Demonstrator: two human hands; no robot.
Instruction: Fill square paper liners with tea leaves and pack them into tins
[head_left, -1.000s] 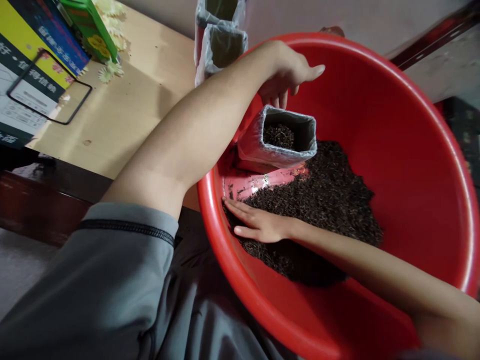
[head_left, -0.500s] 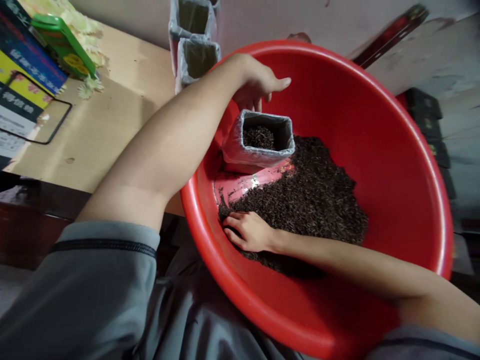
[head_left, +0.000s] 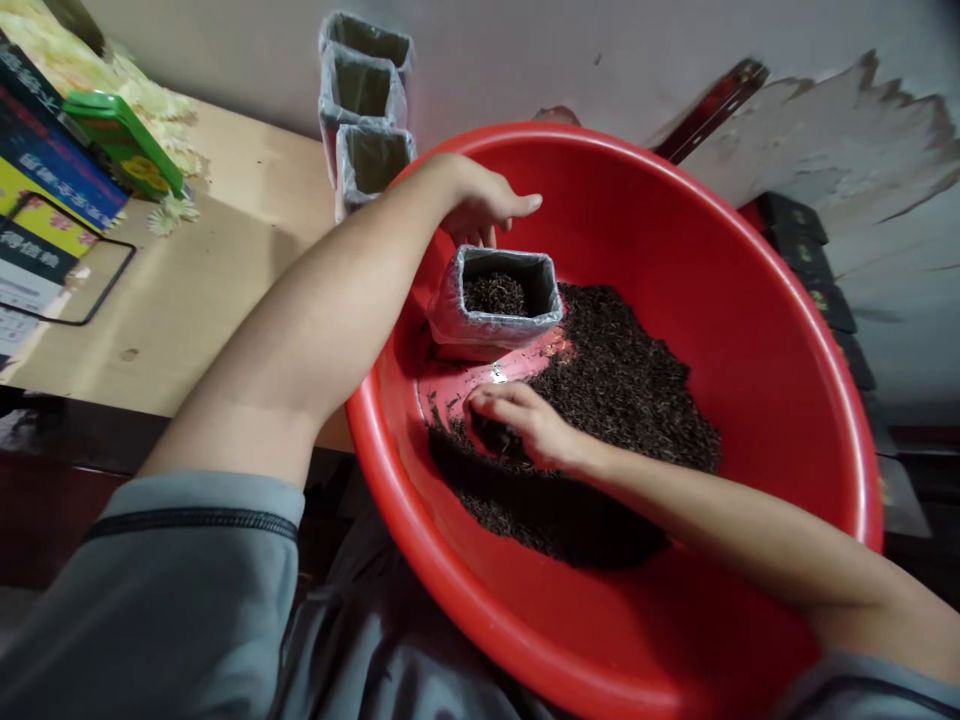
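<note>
A large red plastic basin holds a heap of dark, dried loose tea leaves. Within it, at the left, stands a slightly tilted box lined with clear plastic, its top open and some tea leaves inside. My left hand is at the box's far side, thumb stretched out and fingertips partly hidden behind the rim. My right hand is curled, palm up, around a clump of leaves just in front of the box. A flat pinkish piece shows under the box, partly covered by leaves.
Several plastic-lined boxes stand left of the basin on a wooden table. Further left are a green packet, printed books or boxes and a black wire frame. Dark blocks line the right wall.
My right hand has lifted off the leaves' near edge, moved right and turned upward with leaves in it. The left hand keeps its place by the box. The view has shifted slightly.
</note>
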